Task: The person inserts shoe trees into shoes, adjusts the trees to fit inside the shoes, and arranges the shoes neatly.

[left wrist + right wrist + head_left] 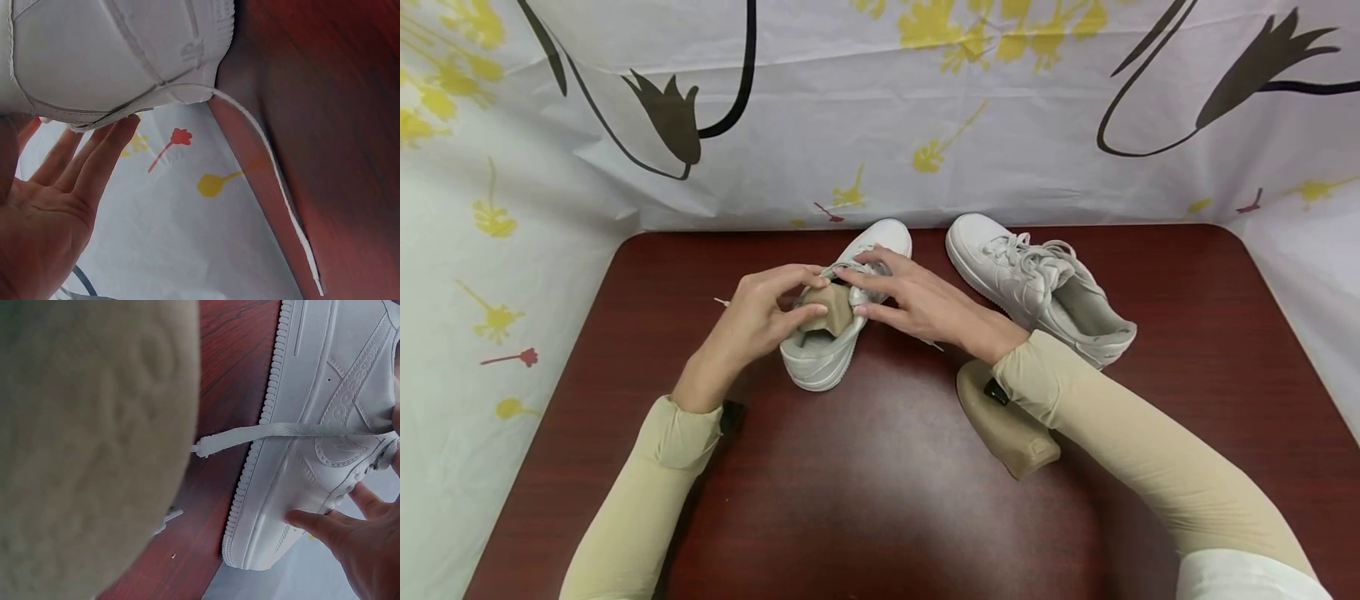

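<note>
Your beige sleeves [1142,450] reach over the table [850,517]. Your left hand [756,312] pinches the insert [841,307] between thumb and fingers; it sits in the opening of the shoe [818,371]. Your right hand [925,300] grips that shoe by its laces, fingers spread. A lace [301,234] trails off its side. The second insert [1007,425] lies beside your right sleeve, near the other shoe [1000,271].

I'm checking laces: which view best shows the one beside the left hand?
The left wrist view, which follows this lace unobstructed to its tip. The head view shows mainly its tip; the right wrist view, none of it.
</note>
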The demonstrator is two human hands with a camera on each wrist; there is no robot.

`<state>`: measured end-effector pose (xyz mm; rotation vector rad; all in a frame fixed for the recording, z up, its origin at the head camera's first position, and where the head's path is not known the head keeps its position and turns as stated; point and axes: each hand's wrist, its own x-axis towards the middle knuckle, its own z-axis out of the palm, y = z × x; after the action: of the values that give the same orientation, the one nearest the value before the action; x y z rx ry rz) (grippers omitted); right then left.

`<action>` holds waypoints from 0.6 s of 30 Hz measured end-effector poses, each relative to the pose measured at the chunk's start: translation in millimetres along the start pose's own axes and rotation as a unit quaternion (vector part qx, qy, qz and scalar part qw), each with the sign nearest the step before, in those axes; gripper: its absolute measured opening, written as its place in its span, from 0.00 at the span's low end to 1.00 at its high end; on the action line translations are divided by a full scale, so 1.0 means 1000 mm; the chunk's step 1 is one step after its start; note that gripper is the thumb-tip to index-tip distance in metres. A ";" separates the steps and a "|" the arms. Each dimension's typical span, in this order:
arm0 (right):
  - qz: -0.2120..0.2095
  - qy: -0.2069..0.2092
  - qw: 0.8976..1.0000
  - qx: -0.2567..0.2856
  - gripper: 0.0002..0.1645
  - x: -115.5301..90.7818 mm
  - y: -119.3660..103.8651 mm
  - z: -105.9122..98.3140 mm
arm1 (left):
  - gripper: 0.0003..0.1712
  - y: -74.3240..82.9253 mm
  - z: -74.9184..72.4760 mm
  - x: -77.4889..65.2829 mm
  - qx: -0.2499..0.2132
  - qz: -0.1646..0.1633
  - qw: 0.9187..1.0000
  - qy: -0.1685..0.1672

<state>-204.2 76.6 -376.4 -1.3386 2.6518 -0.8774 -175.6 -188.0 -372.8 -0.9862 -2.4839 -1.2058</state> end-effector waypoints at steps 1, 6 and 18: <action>0.000 0.000 1.000 0.001 0.34 0.000 0.000 0.000 | 0.16 0.000 0.000 0.000 -0.009 -0.003 1.000 -0.003; -0.002 0.000 1.000 0.003 0.34 0.000 0.000 0.000 | 0.14 -0.001 0.001 0.001 -0.026 -0.008 1.000 -0.010; -0.009 0.003 1.000 -0.007 0.33 0.000 0.000 0.000 | 0.12 -0.001 0.001 0.000 0.001 -0.007 1.000 -0.004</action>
<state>-204.0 76.7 -376.7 -1.3679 2.6596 -0.8692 -176.6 -187.9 -373.8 -0.9771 -2.5003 -1.2066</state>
